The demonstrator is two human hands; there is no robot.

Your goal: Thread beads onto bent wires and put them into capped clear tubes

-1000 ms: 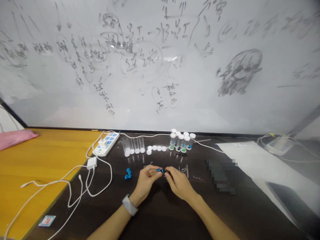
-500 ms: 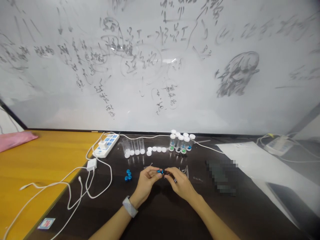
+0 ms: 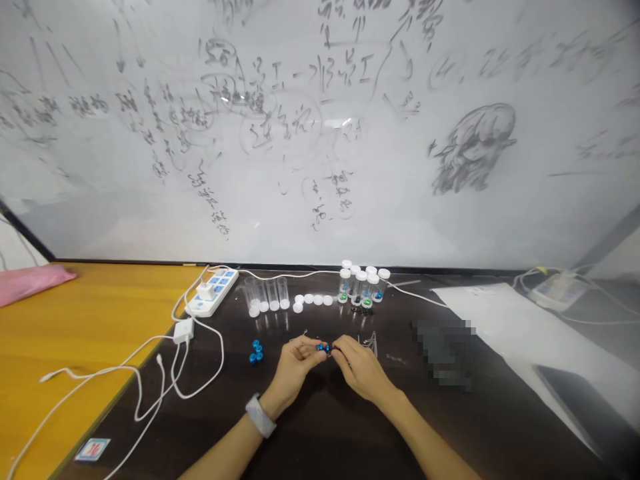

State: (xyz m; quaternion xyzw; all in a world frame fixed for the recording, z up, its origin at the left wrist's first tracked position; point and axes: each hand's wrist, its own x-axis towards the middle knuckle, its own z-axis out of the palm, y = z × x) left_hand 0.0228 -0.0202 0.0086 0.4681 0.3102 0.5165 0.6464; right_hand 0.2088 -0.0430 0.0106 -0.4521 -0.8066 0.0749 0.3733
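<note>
Between the fingertips of my left hand [image 3: 294,368] is a small shiny blue metallic part [image 3: 323,348]. My right hand [image 3: 364,371] meets it from the other side, its thumb and forefinger pinched together at the part's right end. Whatever those right fingers grip is too small to make out. More blue metallic parts [image 3: 256,353] lie in a small cluster left of my left hand. Thin silvery metal pieces [image 3: 373,343] lie behind my right hand, partly covered by it. Small black pieces [image 3: 361,311] sit farther back.
Capped clear vials [image 3: 360,288] holding coloured parts stand at the back. Clear tubes [image 3: 271,293] and white caps [image 3: 318,300] are left of them. A power strip [image 3: 214,293] and white cables [image 3: 220,353] occupy the left; paper [image 3: 480,313] and a dark flat device [image 3: 580,407] the right.
Both hands stay together over the table, and the blue part has shifted slightly right and down with the left fingertips. The other things lie as before.
</note>
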